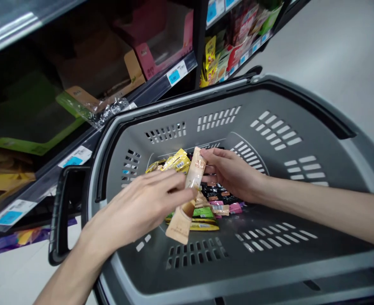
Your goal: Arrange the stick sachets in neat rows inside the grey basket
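A long beige stick sachet (196, 171) with brown print slants above the inside of a grey shopping basket (301, 112). My right hand (230, 171) pinches its upper end between thumb and fingers. From the left, my left hand (152, 199) reaches to the middle of the sachet, its thumb over the front and the other fingertips at or behind the edge. Below, on the basket floor, lie yellow sachets (178, 160), green sachets (204, 212), black sachets (220, 192) and pink sachets (235, 208), partly hidden by my hands.
Shelves with a pink display box (149, 61), a green display box (31, 145) and price tags (177, 73) run along the left and back. The basket's black handle (55, 220) juts out at left. Pale floor (333, 46) shows at upper right.
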Demonstrator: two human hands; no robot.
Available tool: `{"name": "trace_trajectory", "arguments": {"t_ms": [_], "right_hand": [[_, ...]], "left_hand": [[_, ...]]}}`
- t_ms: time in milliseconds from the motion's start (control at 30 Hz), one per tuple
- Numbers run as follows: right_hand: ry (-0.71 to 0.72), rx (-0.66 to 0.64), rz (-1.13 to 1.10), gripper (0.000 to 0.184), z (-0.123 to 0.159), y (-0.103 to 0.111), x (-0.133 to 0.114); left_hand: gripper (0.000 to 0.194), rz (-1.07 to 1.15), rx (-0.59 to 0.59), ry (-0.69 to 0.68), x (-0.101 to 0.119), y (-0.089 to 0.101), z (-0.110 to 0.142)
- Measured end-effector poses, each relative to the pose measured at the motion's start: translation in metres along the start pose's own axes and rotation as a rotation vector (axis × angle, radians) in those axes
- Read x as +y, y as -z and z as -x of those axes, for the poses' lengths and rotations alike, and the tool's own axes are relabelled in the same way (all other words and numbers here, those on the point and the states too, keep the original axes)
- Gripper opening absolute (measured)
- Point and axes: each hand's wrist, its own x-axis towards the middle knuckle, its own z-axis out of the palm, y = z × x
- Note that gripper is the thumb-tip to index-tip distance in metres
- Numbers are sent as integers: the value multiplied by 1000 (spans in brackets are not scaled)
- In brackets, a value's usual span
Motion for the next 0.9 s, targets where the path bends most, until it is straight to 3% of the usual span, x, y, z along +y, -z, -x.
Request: {"name": "trace_trajectory", "arguments": {"t_ms": [100, 200, 333, 600, 733, 900], "right_hand": [[-19, -67, -44, 18, 2, 0, -3], [-87, -247, -89, 14, 7, -1, -4], [-209, -442, -37, 38, 15, -3, -3], [-131, -426, 85, 43, 12, 0, 6], [-79, -460, 141, 38, 11, 4, 9], [-55, -494, 134, 24, 10, 7, 10]], "left_hand": [[22, -64, 63, -114, 4, 0, -1], [22, -112, 150, -170, 8, 1, -1], [26, -140, 238, -188, 12, 4, -1], [31, -165, 206, -207, 11, 3, -3], [20, -193, 233, -237, 7, 4, -3], [27, -186, 179, -236, 8, 4, -3]]}}
